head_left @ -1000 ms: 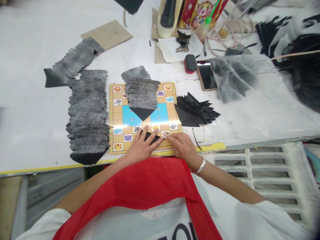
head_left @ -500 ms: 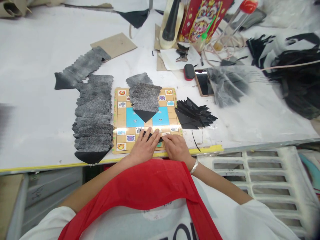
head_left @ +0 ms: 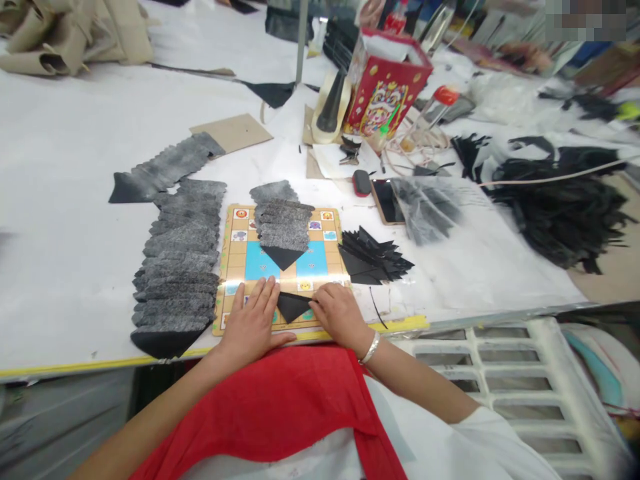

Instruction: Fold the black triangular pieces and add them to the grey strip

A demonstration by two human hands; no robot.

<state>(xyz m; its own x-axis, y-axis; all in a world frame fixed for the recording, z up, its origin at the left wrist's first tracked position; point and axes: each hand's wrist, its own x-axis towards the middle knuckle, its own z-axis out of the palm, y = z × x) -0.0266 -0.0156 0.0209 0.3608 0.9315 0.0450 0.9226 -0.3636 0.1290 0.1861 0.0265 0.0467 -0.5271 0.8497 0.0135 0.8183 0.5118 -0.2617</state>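
Note:
A small black triangular piece (head_left: 293, 308) lies on the colourful game board (head_left: 233, 257), one point toward me. My right hand (head_left: 340, 313) pinches its right corner between thumb and fingers. Flat on the board's lower left, with fingers spread, rests my left hand (head_left: 254, 319), just left of the piece. Farther up the board sits an overlapping stack of grey-speckled pieces (head_left: 285, 227) ending in a black point. Against the board's right edge lies a fanned pile of black pointed pieces (head_left: 373, 257).
A long overlapping row of grey pieces (head_left: 175, 267) lies left of the board. Behind are cardboard (head_left: 235, 132), a red box (head_left: 385, 87), a phone (head_left: 387, 201) under clear plastic, and a heap of black strips (head_left: 555, 193). The table's yellow edge (head_left: 100, 362) runs in front.
My left hand has moved left off the black piece and now lies flat with fingers spread. More of the piece shows, my right hand still at its right corner. The camera view has tilted up.

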